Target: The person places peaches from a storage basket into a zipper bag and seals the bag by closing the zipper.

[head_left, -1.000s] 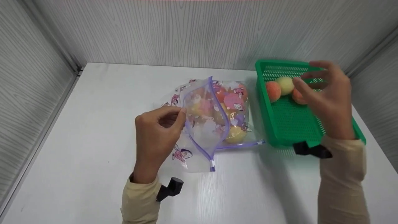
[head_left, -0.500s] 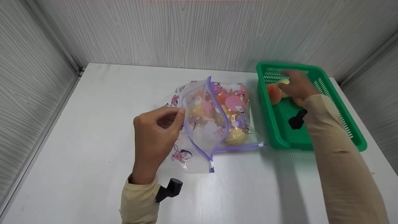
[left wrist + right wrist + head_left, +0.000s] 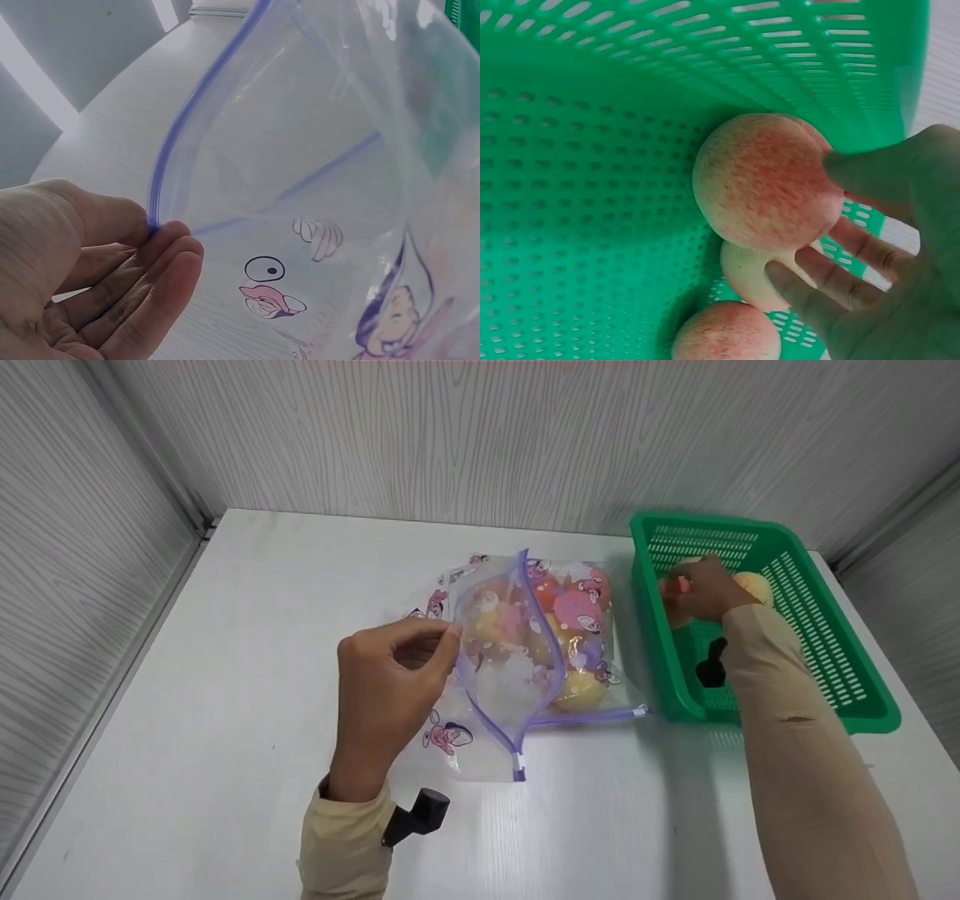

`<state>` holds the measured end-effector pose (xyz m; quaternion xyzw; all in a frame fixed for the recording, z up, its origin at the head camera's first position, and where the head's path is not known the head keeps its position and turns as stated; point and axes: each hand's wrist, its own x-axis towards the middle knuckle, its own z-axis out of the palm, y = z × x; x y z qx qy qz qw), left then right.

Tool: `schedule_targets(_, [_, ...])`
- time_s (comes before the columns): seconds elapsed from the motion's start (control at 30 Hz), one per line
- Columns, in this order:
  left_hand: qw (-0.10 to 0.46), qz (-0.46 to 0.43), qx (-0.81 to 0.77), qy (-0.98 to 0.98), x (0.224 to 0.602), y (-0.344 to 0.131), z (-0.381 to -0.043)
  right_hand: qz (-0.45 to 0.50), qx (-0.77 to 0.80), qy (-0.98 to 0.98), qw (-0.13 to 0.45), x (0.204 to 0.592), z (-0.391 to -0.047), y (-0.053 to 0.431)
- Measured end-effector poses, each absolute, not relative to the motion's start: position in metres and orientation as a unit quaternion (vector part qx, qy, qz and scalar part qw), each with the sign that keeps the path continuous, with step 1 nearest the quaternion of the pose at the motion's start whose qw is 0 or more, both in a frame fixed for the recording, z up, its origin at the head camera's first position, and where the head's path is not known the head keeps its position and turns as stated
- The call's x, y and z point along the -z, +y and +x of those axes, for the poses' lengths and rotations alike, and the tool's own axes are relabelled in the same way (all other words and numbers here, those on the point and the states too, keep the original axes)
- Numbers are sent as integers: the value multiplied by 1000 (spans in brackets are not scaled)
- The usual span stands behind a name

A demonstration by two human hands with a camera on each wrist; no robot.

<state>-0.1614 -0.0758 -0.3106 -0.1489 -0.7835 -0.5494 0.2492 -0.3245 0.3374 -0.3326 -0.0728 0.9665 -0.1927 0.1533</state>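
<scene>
My left hand [image 3: 390, 682] pinches the purple-edged mouth of a clear slider zip bag [image 3: 499, 690] printed with pink cartoon figures. In the left wrist view, thumb and fingertips meet on the purple zip strip [image 3: 169, 150], and the bag's mouth gapes. My right hand [image 3: 709, 589] is down inside the green basket [image 3: 660, 660], at its far left. There it holds a red-blushed peach [image 3: 769, 180], with the thumb on one side and the fingers curved along the other. A pale yellow round fruit [image 3: 754, 277] and another peach [image 3: 727, 334] lie close by in the basket.
A second printed zip bag [image 3: 581, 660], filled with several colourful fruits, lies partly behind the held bag; its purple slider edge [image 3: 592, 716] faces the front. White wood-grain panels [image 3: 420, 442] enclose the white table [image 3: 285, 585] at the back and sides.
The right hand has gone from above the basket down into it and taken hold of the left peach. Another fruit has shifted right in the basket. The left hand keeps its pinch.
</scene>
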Motion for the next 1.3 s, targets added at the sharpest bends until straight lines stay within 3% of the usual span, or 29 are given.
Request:
schedule_targets(0.37, [250, -144, 557, -779, 310, -76, -161, -6, 199, 964, 177, 335, -313, 342])
schedule_targets(0.5, [252, -148, 556, -778, 310, -76, -162, -8, 204, 967, 154, 332, -304, 348])
schedule_targets(0.67, [254, -148, 557, -777, 310, -77, -162, -17, 230, 969, 84, 325, -289, 353])
schedule_targets(0.97, [245, -142, 556, -782, 312, -76, -162, 20, 331, 938, -102, 305, -247, 340])
schedule_targets(1.13, [244, -144, 556, -781, 312, -76, -163, 61, 416, 896, -146, 294, -226, 314])
schedule_targets(1.3, [245, -150, 558, -778, 312, -76, -163, 39, 550, 812, -190, 286, -210, 283])
